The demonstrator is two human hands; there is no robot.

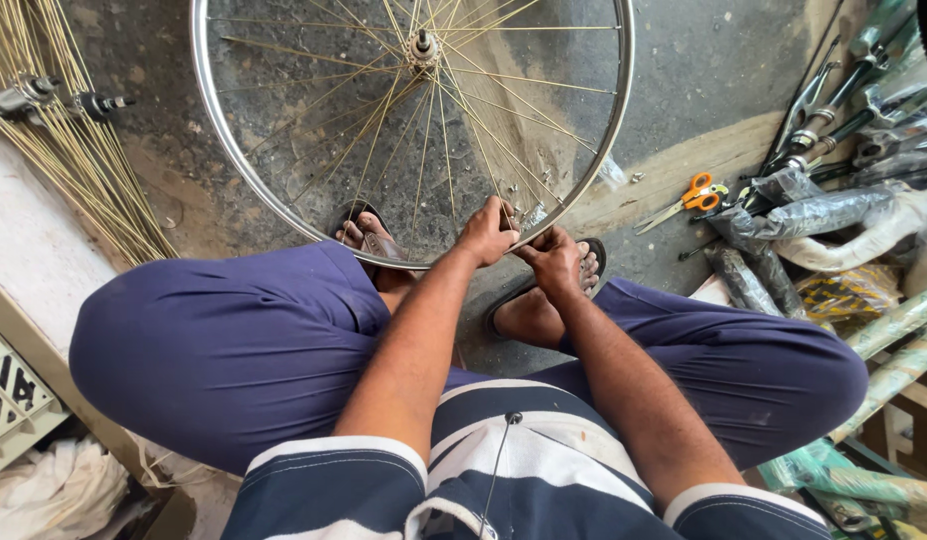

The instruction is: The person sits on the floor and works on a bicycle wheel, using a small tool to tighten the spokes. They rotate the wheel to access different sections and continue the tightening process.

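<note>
Wheel (283, 200) stands upright on the floor (703, 90), lower rim between the sandalled feet to steady it. Left hand (486, 232) pinches a spoke (473, 150) near the rim; right hand (551, 255) is closed on the rim beside it.

Dressed in loose navy trousers (233, 350), a navy-and-white striped short-sleeved shirt (503, 470) (thin cord hanging below its collar) and dark sandals (363, 235) beyond the trousers.

Stained concrete floor (703, 60), daylight, perhaps a pale ledge (28, 235)
</note>
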